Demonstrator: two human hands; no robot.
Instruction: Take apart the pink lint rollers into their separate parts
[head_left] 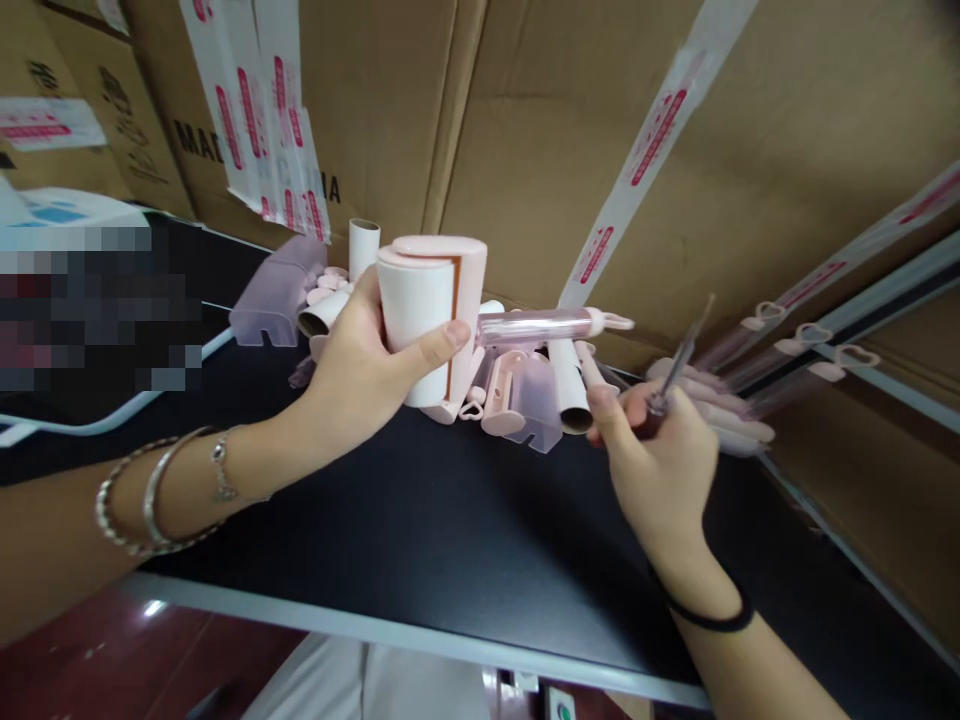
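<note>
My left hand (364, 345) is wrapped round a lint roller (420, 310), raised above the table, its thumb across the front. The roller has a white paper roll in a pale pink holder. Its see-through pink handle (536, 326) points right and ends in a loop. My right hand (660, 460) is closed round a screwdriver (681, 358), thin shaft pointing up and right; the fist hides most of its grip. The screwdriver is apart from the roller. Behind and below the roller lie pink holder parts (504, 395), a cardboard-cored white roll (571, 390) and a translucent cover (536, 405).
On the black tabletop (450, 530), another translucent cover (279, 290) and an upright white roll (364, 245) stand at the back left. Several handles with heart-shaped loops (814, 340) lie right. Taped cardboard boxes (540, 130) wall the back. A white-framed object (112, 420) is far left.
</note>
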